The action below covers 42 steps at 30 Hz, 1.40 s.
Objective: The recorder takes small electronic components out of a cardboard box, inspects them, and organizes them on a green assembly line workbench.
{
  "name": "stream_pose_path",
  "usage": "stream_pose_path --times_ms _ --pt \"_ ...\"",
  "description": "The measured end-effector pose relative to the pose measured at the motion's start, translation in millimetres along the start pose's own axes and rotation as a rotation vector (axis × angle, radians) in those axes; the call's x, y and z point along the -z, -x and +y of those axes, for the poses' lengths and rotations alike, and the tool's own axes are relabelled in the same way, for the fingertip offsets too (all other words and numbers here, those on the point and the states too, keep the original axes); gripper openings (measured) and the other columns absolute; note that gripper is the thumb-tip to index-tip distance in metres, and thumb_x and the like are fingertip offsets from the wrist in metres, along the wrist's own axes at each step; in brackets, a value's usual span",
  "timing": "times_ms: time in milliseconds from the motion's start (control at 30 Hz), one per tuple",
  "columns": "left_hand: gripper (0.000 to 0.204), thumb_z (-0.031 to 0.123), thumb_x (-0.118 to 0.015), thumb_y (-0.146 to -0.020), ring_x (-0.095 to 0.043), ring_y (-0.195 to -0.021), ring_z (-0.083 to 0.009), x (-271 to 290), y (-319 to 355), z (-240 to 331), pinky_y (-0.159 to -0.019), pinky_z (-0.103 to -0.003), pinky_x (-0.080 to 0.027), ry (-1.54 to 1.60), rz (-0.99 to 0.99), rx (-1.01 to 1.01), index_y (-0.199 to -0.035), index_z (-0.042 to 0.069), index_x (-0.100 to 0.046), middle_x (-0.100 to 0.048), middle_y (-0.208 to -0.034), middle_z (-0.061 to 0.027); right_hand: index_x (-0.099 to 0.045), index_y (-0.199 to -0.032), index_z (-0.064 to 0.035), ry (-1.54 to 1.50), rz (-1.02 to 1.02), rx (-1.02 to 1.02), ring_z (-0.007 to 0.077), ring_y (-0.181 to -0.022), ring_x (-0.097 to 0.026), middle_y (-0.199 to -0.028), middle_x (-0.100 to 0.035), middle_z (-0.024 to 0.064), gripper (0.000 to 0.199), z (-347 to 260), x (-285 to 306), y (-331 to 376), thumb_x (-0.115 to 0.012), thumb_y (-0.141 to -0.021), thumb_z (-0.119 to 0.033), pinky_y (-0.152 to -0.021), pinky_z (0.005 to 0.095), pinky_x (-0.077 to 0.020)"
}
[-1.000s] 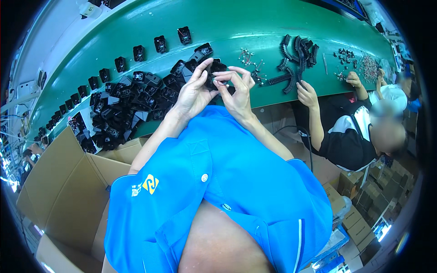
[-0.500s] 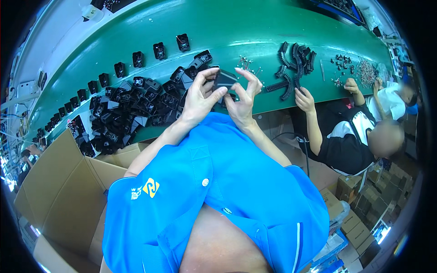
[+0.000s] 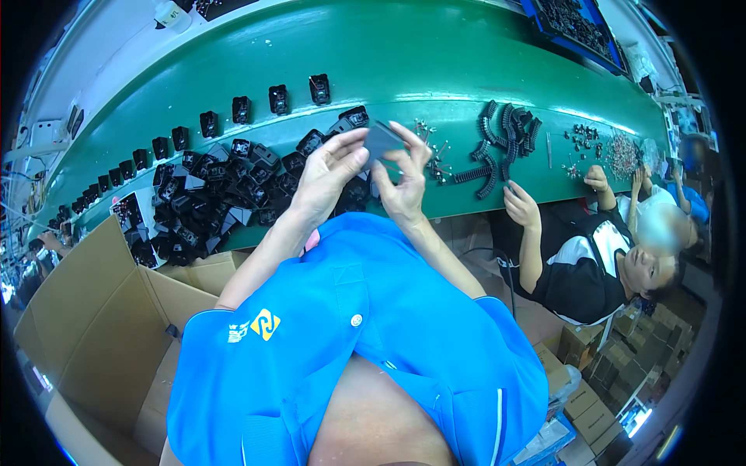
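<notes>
Holding a small dark plastic part [image 3: 383, 141] up between both hands, above the near edge of the green belt [image 3: 435, 70]. Left hand [image 3: 326, 177] is pinching it from the left w/ thumb and fingertips closed on the part; right hand [image 3: 404, 182] is gripping it from below/right, fingers [image 3: 416, 147] curled over its top edge. So both hands are clamped on the same piece, not on the belt.

Judgement on doing this step well: keeping the part square between the two grips, pressing evenly, and holding it over the belt so anything that slips lands there rather than in the cardboard box [image 3: 85, 326] at the person's left.

Around the hands: a heap of black housings [image 3: 210, 202] is lying left of them, a row of single housings [image 3: 278, 99] is riding further back, ribbed black strips [image 3: 497, 147] and small metal pins [image 3: 435, 151] are sitting to the right. A co-worker's hand [image 3: 519, 206] is resting at the belt edge, well apart.

Hard to read: part's face is mostly covered by fingers, so can't tell its orientation or whether anything is being fitted into it. Fisheye is bending the belt; far-right bits are too small to ID.
</notes>
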<state>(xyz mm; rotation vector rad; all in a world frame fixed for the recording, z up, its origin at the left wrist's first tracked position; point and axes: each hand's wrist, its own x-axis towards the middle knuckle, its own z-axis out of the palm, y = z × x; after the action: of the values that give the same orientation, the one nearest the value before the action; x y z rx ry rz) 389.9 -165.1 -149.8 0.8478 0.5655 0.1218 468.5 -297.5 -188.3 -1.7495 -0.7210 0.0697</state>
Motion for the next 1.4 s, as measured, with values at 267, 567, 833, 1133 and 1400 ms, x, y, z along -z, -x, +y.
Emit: stream_pose_path --times_ms 267,567,833,1133,1400 --pt "0.037 0.012 -0.062 -0.095 -0.062 -0.109 -0.025 53.8 -39.6 -13.7 -0.092 -0.033 -0.051 -0.053 0.237 0.042 -0.13 0.001 -0.055 -0.061 -0.122 -0.0138 -0.066 -0.095 -0.0147 0.333 -0.323 0.166 0.028 -0.124 -0.04 -0.141 -0.049 0.0046 0.031 68.8 -41.5 -66.0 -0.081 -0.071 -0.026 -0.105 0.0477 -0.025" --pt "0.037 0.017 -0.065 -0.089 -0.061 -0.104 -0.0286 163.2 -75.0 -28.4 -0.094 -0.039 -0.047 -1.508 0.263 -0.172 -0.124 0.007 -0.061 -0.062 -0.115 -0.0125 -0.066 -0.093 -0.0159 0.726 -0.63 0.192 0.0271 -0.128 -0.04 -0.139 -0.051 -0.0005 0.027 197.1 -71.9 -144.9 -0.079 -0.071 -0.024 -0.109 0.0535 -0.0243" --pt "0.033 0.023 -0.069 -0.084 -0.059 -0.103 -0.0357 176.3 -93.0 -40.9 -0.09 -0.046 -0.047 -1.617 0.21 0.079 -0.113 0.008 -0.064 -0.063 -0.11 -0.0149 -0.064 -0.096 -0.0161 0.761 -0.696 0.211 0.0276 -0.128 -0.041 -0.141 -0.05 -0.003 0.032 204.9 -81.4 -145.5 -0.082 -0.07 -0.024 -0.11 0.0534 -0.0241" --pt "0.024 0.023 -0.064 -0.083 -0.064 -0.094 -0.0393 171.9 -102.4 -49.3 -0.081 -0.046 -0.052 -1.696 0.22 0.109 -0.099 0.005 -0.065 -0.066 -0.101 -0.0177 -0.067 -0.103 -0.0158 0.651 -0.432 0.201 0.0266 -0.126 -0.045 -0.132 -0.056 0.0045 0.032 175.3 -25.6 -125.2 -0.079 -0.076 -0.027 -0.109 0.0516 -0.0291" --pt "0.033 0.009 -0.06 -0.083 -0.067 -0.083 -0.0349 184.1 -89.4 -45.7 -0.076 -0.041 -0.053 -1.415 0.43 -0.127 -0.116 0.008 -0.059 -0.069 -0.096 -0.0165 -0.066 -0.1 -0.0045 0.334 0.245 -0.431 0.0209 -0.076 -0.061 -0.093 -0.061 0.0087 0.014 136.2 118.7 54.3 -0.065 -0.087 -0.011 -0.073 0.0329 -0.051"
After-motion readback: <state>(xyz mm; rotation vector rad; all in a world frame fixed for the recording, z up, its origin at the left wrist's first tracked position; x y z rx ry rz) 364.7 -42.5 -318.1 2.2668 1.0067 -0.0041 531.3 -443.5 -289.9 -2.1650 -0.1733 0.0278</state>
